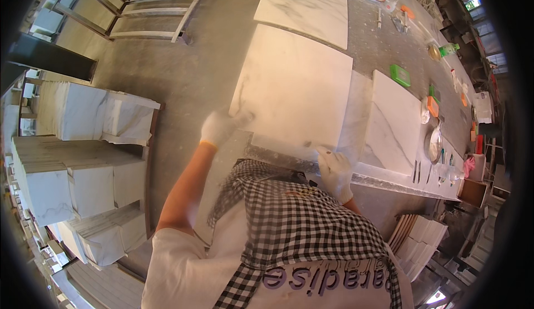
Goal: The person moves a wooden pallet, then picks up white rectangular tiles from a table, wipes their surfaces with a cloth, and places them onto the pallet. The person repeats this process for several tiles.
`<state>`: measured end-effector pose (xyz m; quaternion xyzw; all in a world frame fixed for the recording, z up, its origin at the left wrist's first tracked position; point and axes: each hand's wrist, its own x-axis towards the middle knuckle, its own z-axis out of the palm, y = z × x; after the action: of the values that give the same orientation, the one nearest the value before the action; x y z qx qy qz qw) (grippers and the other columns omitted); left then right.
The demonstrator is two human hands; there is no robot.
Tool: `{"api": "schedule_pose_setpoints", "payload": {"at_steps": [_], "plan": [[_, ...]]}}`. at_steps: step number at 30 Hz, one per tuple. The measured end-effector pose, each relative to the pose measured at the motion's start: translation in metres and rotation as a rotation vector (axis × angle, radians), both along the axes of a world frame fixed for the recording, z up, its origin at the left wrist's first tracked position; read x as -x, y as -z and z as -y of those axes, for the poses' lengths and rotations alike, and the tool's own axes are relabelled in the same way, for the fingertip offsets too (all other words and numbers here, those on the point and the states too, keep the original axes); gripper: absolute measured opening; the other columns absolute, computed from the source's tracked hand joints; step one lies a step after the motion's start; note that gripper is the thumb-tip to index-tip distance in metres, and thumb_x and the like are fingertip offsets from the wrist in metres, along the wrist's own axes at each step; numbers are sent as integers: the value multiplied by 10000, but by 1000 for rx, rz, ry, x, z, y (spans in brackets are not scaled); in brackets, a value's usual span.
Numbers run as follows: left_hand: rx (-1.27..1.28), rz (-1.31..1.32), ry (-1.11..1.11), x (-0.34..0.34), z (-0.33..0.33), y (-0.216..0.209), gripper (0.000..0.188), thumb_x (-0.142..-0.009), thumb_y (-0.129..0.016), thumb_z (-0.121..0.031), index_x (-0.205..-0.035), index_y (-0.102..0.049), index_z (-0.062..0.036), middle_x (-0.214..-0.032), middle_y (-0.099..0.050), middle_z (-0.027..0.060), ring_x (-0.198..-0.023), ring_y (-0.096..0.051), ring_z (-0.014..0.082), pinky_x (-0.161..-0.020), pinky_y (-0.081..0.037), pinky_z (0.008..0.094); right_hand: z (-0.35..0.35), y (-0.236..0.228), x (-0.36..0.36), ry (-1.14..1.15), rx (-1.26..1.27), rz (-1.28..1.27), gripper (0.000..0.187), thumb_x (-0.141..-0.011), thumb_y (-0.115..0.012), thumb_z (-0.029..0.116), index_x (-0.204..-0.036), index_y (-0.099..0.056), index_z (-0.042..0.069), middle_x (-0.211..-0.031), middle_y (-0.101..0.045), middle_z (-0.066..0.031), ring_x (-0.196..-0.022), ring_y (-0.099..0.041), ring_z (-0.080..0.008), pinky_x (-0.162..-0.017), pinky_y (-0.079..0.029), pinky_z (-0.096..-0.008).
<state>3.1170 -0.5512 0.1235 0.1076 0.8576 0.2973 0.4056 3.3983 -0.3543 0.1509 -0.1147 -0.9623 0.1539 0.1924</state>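
A large pale marble slab (pixel 295 81) lies in front of me on the worktable. My left hand (pixel 219 128), in a white glove, is at the slab's near left corner, its blurred fingers over the edge and closed on it. By the near right corner is my right hand (pixel 335 170), also gloved. Its fingers are partly curled and point left along the near edge; motion smears the fingertips, so I cannot tell if they grip anything. Under the slab's near edge shows another pale sheet (pixel 278 144).
A grey-veined slab (pixel 306 6) lies beyond, another veined slab (pixel 392 122) to the right. Farther right are a green box (pixel 399 75), an orange block (pixel 433 106), a metal bowl (pixel 434 145) and thin tools. Stacked marble blocks (pixel 89 111) stand left; a metal rack (pixel 158 11) is far left.
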Motion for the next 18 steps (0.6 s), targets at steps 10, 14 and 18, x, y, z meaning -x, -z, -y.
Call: {"api": "schedule_pose_setpoints", "payload": {"at_steps": [10, 14, 18], "plan": [[-165, -216, 198, -18, 44, 33, 702, -846, -690, -364, -1417, -456, -32, -1063, -700, 163, -986, -682, 282, -871, -526, 355, 4, -3, 6, -15, 60, -42, 220, -847, -637, 69, -1052, -693, 9, -991, -683, -137, -875, -623, -312, -783, -502, -391], [-321, 141, -118, -1, 68, 50, 462, -955, -554, -300, -1314, -567, -9, -997, -710, 146, -839, -700, 225, -746, -551, 310, 2, -6, 29, -91, -66, -18, 256, -826, -662, 135, -1054, -687, 23, -1092, -666, -144, -1088, -587, -349, -973, -447, -452], [-421, 187, -466, 5, 65, 54, 446, -996, -504, -369, -1208, -630, 2, -924, -710, 143, -701, -683, 213, -639, -536, 304, 15, 9, 52, -244, -109, 19, 280, -841, -669, 259, -1074, -690, 106, -1254, -613, -140, -1244, -510, -343, -1097, -332, -533]]}}
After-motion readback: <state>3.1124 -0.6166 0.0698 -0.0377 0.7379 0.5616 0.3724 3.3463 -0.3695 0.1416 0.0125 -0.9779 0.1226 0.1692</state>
